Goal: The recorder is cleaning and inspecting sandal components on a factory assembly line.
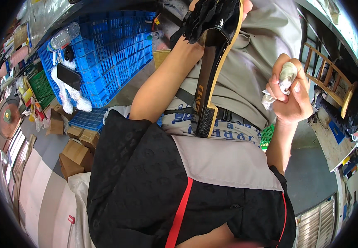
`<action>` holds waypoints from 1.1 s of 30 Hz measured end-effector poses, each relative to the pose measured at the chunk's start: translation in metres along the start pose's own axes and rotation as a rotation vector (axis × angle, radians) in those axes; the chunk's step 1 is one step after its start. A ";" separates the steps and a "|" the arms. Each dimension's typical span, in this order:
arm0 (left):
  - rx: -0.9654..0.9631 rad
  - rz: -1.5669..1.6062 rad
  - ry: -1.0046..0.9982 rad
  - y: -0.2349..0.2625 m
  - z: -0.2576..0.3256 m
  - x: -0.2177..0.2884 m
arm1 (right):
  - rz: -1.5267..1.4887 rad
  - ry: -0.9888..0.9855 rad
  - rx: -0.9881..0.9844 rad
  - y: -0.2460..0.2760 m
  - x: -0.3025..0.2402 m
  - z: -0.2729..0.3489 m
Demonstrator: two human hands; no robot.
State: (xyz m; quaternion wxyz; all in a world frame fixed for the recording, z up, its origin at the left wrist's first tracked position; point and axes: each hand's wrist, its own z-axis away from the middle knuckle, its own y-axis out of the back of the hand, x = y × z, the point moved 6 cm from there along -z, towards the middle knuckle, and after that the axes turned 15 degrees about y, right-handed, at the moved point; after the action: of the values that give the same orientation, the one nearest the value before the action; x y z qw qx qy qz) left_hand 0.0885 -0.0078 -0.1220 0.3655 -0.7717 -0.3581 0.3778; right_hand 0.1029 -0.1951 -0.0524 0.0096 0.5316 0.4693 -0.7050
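My left hand (247,6) is at the top edge, mostly hidden behind a glossy black slip-on shoe (217,46). Its fingertips curl round the shoe's tan edge. Black ruffled trim sits on the shoe's upper, gold lettering marks its inside, and a textured end points down toward my waist. Over on the right, my right hand (295,96) is closed on a crumpled off-white cloth (287,75), bunched between thumb and fingers. The cloth is apart from the shoe. Beneath both hands, a grey apron (265,45) covers my lap.
Stacked blue plastic crates (104,53) stand at the left, with a clear bottle (64,36) and a dark phone (69,77) on them. Cardboard boxes (76,155) lie nearer. A round fan (10,120) is farther left. At the right is a wooden frame (327,74).
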 end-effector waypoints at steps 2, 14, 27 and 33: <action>0.178 0.068 -0.056 0.007 -0.004 -0.002 | -0.029 0.015 -0.036 0.000 -0.007 -0.002; 0.299 -0.045 0.001 -0.015 0.001 -0.024 | 1.629 0.698 0.290 -0.024 -0.195 -0.095; 0.866 -0.696 0.003 -0.025 -0.007 -0.008 | 2.330 0.949 0.328 0.087 -0.282 -0.218; 1.175 -1.046 -0.033 -0.013 0.004 -0.010 | 2.195 0.945 0.444 0.121 -0.281 -0.236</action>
State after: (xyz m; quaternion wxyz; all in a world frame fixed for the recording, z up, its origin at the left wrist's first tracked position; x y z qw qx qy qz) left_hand 0.0772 -0.0091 -0.1094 0.8385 -0.1778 -0.4218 0.2956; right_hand 0.4620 -0.2406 0.0833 0.3379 0.8410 -0.4040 -0.1239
